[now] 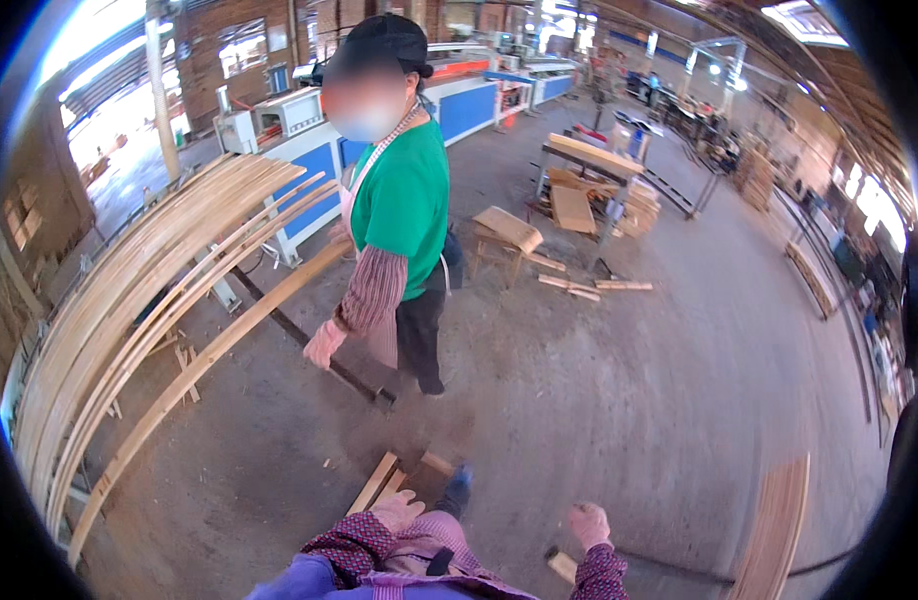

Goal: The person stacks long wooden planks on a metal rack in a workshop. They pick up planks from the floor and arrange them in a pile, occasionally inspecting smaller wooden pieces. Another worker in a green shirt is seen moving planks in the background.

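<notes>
- The palm of the person's left hand is hidden.
- The near ends of the pale, straight wooden strips on the floor are hidden behind that hand and its sleeve.
- The inside of the right hand is hidden.
- The lower edge cuts off the brown, flat wooden planks.
- Dark clutter by the floor's far edge is too small to tell.

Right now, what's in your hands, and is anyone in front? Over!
Left hand, right hand: nothing visibly held. Short wood strips nearest left hand. Co-worker in green shirt ahead, slightly left.
</notes>
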A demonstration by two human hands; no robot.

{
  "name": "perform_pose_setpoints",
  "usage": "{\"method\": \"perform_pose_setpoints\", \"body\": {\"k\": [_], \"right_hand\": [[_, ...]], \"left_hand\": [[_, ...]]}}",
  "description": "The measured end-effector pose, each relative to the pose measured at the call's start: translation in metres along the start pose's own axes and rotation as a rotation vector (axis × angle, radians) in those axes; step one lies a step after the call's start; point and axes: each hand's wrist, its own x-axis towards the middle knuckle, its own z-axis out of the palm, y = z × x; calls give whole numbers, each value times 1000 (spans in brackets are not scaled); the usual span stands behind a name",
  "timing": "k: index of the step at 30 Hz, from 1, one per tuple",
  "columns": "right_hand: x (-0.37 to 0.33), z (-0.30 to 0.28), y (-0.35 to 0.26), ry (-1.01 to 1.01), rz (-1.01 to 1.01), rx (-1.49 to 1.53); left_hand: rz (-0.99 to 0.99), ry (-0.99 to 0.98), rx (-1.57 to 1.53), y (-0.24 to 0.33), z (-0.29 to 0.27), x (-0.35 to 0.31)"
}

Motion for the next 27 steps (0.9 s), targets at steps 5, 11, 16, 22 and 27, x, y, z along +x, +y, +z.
{"method": "perform_pose_setpoints", "body": {"k": [5, 11, 16, 22, 27], "right_hand": [[162, -40, 10, 163, 240, 314], [238, -24, 16, -344, 409, 320], [329, 24, 73, -414, -304, -250], [543, -10, 59, -487, -494, -485], [804, -79, -44, -484, -690, -699]], "left_hand": [[-204, 188, -480, -31, -48, 173], [-150, 438, -816, -31, -179, 388], [36, 437, -871, -23, -314, 511], [-220, 527, -874, -111, -369, 605], [-559, 586, -864, -187, -363, 632]]}}
